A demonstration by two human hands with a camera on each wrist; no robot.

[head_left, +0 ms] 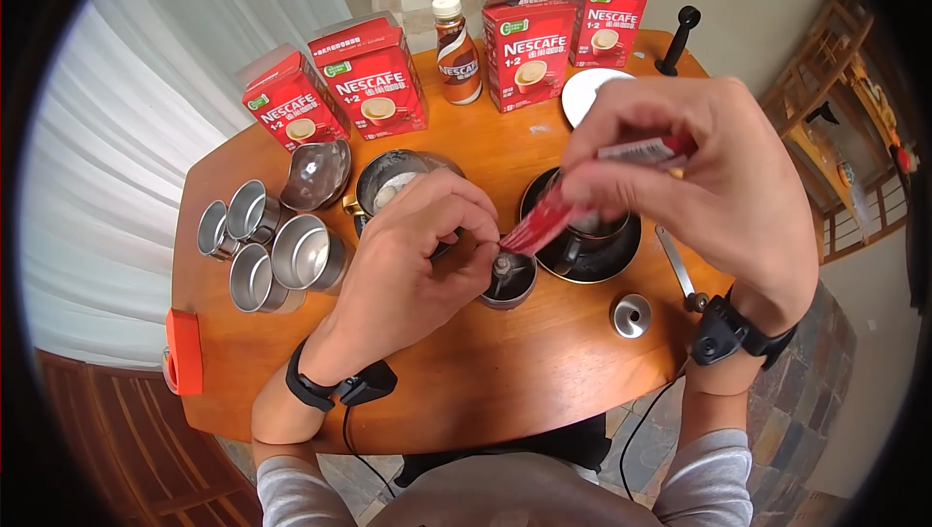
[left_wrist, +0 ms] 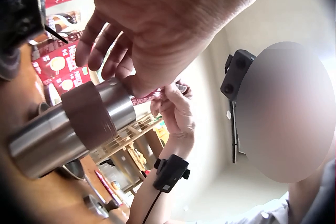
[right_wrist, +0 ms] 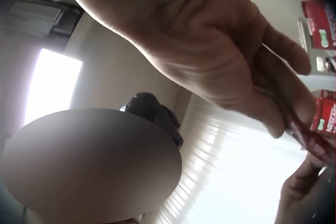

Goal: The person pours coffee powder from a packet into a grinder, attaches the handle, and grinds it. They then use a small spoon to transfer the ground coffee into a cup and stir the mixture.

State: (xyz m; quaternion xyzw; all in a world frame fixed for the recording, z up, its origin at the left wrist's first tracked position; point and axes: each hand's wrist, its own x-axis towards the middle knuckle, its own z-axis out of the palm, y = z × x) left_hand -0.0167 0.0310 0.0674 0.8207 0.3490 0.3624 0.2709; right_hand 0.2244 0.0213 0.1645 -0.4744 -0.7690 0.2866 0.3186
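A slim red stick sachet (head_left: pixel 542 222) slants down over the open mouth of a manual coffee grinder (head_left: pixel 509 286), whose inner shaft and blades show. My left hand (head_left: pixel 413 260) pinches the sachet's lower end right at the grinder's rim. Higher up on the right, my right hand (head_left: pixel 709 178) holds the upper part between thumb and fingers; a pale printed end (head_left: pixel 639 151) sticks out there. In the left wrist view the grinder's steel body wears a brown band (left_wrist: pixel 90 116), and the left hand is over its top.
Behind stand red Nescafe boxes (head_left: pixel 529 47) and a coffee bottle (head_left: pixel 456 56). Several steel cups (head_left: pixel 309 253) and a dark bowl (head_left: pixel 316 176) stand left. Right of the grinder are a black cup on a saucer (head_left: pixel 621 265), a crank handle (head_left: pixel 677 263) and a small steel disc (head_left: pixel 631 315).
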